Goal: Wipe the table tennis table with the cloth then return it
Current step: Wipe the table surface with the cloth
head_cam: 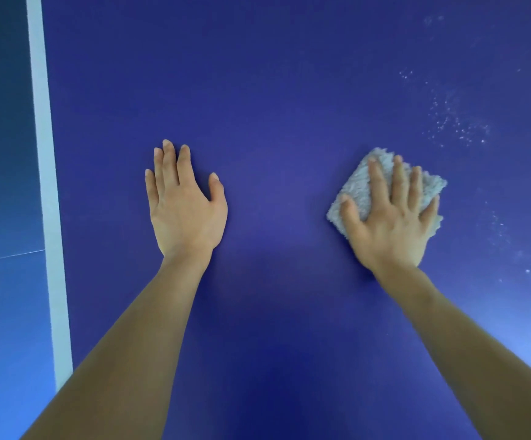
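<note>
Under the right hand [391, 223], the cloth [353, 192] is pressed flat to the table tennis table [273, 90], fingers spread straight, nothing curled round it; its corners are seen beyond the fingertips and beside the thumb; pale specks [458, 128] are seen beyond and outward of that hand, so the stroke is best carried there with even pressure, the cloth kept beneath the palm; the left hand [185, 208] is laid flat and open, well apart, holding nothing, toward the white line [46, 185].
</note>
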